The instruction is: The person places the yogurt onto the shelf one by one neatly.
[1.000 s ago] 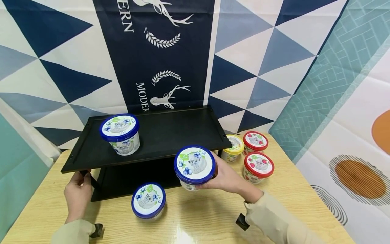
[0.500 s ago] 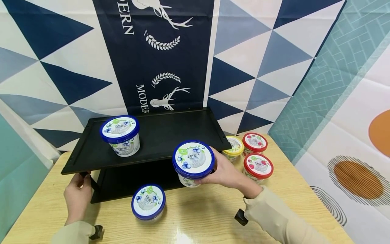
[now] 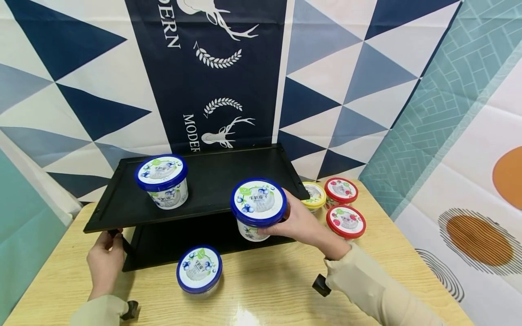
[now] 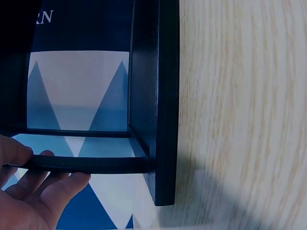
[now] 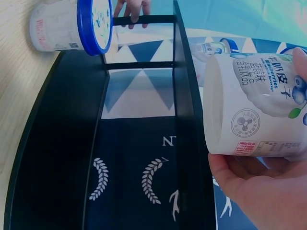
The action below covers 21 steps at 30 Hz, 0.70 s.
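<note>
A black two-tier shelf [image 3: 228, 181] stands on the wooden table. At its front left, my left hand [image 3: 106, 260] grips the shelf's post [image 4: 96, 165], thumb and fingers around it in the left wrist view. My right hand [image 3: 303, 222] holds a blue-lidded blueberry tub [image 3: 258, 203] upright in the air, in front of the upper board's right half. Its white side and base face the camera in the right wrist view. A second blue-lidded tub [image 3: 161, 181] sits on the upper board at left. A third blue-lidded tub [image 3: 199, 269] stands on the table before the shelf.
Right of the shelf are a yellow-lidded tub [image 3: 314, 195], partly hidden by the shelf and hand, and two red-lidded tubs [image 3: 341, 189]. Behind rises a patterned cloth backdrop [image 3: 228, 90]. The lower board [image 3: 183, 235] lies close over the table [image 3: 244, 280].
My right hand has raised the held tub a little, from in front of the lower board towards the upper board's edge. My left hand keeps its place on the post.
</note>
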Each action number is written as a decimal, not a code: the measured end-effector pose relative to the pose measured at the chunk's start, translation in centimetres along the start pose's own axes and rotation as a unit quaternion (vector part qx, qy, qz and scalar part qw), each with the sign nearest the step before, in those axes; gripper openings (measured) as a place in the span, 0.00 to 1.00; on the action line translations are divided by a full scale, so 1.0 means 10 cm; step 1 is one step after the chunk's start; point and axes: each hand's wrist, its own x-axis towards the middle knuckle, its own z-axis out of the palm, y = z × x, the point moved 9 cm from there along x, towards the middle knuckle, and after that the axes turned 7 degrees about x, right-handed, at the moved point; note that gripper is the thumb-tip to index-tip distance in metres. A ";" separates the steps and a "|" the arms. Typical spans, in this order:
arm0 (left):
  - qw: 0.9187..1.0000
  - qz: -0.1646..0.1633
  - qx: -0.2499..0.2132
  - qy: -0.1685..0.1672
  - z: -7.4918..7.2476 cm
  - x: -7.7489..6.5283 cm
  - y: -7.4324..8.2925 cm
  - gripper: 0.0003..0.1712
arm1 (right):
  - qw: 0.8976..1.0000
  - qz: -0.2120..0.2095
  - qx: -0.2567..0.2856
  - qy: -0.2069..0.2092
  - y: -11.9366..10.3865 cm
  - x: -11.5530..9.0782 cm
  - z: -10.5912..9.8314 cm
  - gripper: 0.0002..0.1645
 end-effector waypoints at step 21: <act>1.000 0.005 -0.001 0.001 0.01 0.00 0.00 0.16 | 0.999 -0.003 -0.033 0.041 -0.15 0.18 -0.06 0.49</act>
